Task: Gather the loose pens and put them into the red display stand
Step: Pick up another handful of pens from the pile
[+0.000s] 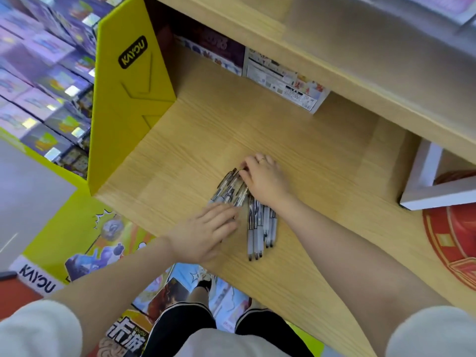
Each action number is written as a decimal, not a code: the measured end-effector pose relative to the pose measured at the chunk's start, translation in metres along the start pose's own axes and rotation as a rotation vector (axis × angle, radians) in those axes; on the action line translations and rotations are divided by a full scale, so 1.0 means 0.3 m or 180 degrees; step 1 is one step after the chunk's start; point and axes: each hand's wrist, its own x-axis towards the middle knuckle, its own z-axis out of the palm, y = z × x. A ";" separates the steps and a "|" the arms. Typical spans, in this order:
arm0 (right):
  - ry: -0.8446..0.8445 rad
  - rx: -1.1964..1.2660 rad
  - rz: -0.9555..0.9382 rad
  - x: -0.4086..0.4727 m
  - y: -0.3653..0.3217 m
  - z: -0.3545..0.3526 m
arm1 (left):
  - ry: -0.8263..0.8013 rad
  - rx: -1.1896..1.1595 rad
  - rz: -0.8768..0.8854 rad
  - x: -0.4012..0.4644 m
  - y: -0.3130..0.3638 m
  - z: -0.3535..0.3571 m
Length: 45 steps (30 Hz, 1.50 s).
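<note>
Several loose pens (260, 228) with white and clear barrels lie in a pile on the wooden shelf (322, 155). One cluster points toward me; another cluster (229, 186) fans up to the left. My left hand (206, 230) lies flat with straight fingers against the left side of the pile, touching the lower ends of the fanned pens. My right hand (265, 179) rests on the upper right of the pile, its fingertips curled on the tops of the fanned pens. The red display stand (453, 240) shows at the right edge, partly cut off.
A yellow divider panel (128, 99) walls the shelf's left side. Printed boxes (280, 78) stand at the back under an upper shelf (360, 60). A white frame (435, 191) sits at the right above the red stand. Purple boxes (43, 86) fill the left display.
</note>
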 end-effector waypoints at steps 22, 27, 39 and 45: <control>0.0437 0.0550 0.2006 -0.290 -0.002 0.076 | -0.0610 -0.0891 -0.1630 0.120 -0.088 -0.078; 0.0223 0.0679 0.2011 -0.276 -0.097 0.085 | -0.0721 -0.0858 -0.1751 0.198 -0.028 -0.084; 0.0275 0.0735 0.1781 -0.365 0.079 -0.037 | -0.1177 -0.0772 -0.3190 0.337 0.151 -0.087; 0.0160 0.0662 0.1388 -0.405 0.122 -0.023 | -0.1079 -0.0728 -0.3209 0.357 0.216 -0.076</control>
